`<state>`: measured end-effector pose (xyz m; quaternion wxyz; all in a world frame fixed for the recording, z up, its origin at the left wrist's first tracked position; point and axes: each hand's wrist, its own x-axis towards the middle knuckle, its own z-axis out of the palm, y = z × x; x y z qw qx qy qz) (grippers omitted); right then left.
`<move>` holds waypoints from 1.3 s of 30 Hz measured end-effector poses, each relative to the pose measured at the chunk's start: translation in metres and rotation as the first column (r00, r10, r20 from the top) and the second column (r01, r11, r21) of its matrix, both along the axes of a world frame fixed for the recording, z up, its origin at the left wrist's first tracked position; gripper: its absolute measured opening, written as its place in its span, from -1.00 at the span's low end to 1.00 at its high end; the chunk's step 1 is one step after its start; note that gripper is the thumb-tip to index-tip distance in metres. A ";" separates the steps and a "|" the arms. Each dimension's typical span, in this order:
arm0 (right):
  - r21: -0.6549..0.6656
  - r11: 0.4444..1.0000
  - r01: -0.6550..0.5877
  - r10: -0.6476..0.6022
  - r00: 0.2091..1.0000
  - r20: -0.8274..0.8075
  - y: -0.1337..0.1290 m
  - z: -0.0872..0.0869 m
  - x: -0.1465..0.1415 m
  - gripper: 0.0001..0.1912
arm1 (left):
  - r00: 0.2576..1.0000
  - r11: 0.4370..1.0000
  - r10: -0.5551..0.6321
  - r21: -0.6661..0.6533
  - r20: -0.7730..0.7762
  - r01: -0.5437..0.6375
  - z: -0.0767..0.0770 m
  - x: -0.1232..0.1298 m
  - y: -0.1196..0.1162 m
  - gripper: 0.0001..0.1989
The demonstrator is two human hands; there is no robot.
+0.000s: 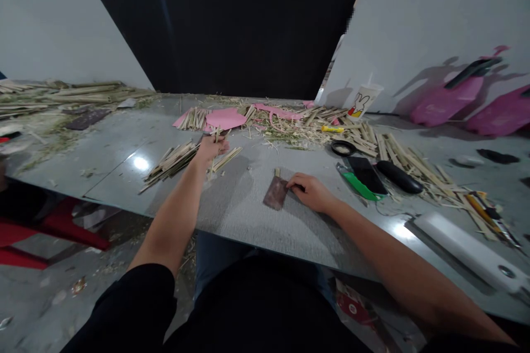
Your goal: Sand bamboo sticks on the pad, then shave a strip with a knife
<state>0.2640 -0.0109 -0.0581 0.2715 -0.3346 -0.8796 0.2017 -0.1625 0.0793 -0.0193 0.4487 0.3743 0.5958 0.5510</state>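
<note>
At the near middle of the table, my right hand (308,192) is closed, its fingertips pinching the right edge of a brown piece that looks like sandpaper (275,196). The short end of a pale strip (277,171) sticks out from its top. My left hand (212,147) reaches farther away on the left, its fingers closed around a small pale wooden strip (217,133), partly blurred. Just left of that hand lies a bundle of similar strips (171,162). A few loose strips (227,159) are to its right, and pink paper (226,118) lies behind it.
Shavings (290,135) and a yellow tube (332,129) lie toward the back. On the right are a black ring-shaped dish (343,147), a green-and-black tool (364,179), a black case (399,176), brushes (492,215) and a white bar (467,251). A cup (364,101) stands by the wall.
</note>
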 end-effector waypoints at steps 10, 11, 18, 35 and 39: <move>-0.003 1.000 -0.007 0.007 1.000 0.017 0.001 -0.001 0.001 -0.72 | 0.997 0.997 -0.042 -0.068 -0.072 0.037 0.000 -0.003 0.000 -0.56; -0.003 1.000 -0.011 0.011 1.000 0.019 0.001 -0.001 0.002 -0.72 | 0.996 0.997 -0.043 -0.069 -0.082 0.037 0.000 -0.004 -0.001 -0.56; 0.006 1.000 -0.024 0.024 0.999 0.029 0.001 -0.003 0.002 -0.71 | 0.991 0.999 -0.044 -0.028 -0.130 0.041 0.003 0.003 -0.007 -0.66; -0.042 0.999 -0.020 0.023 0.996 0.082 -0.003 0.005 0.000 -0.74 | 0.955 0.994 0.022 0.110 -0.295 0.011 0.012 -0.002 0.002 -0.80; -0.045 0.999 0.004 0.000 0.996 0.092 -0.003 0.005 -0.002 -0.76 | 0.919 0.989 0.047 0.149 -0.392 0.013 0.006 -0.001 0.004 -0.76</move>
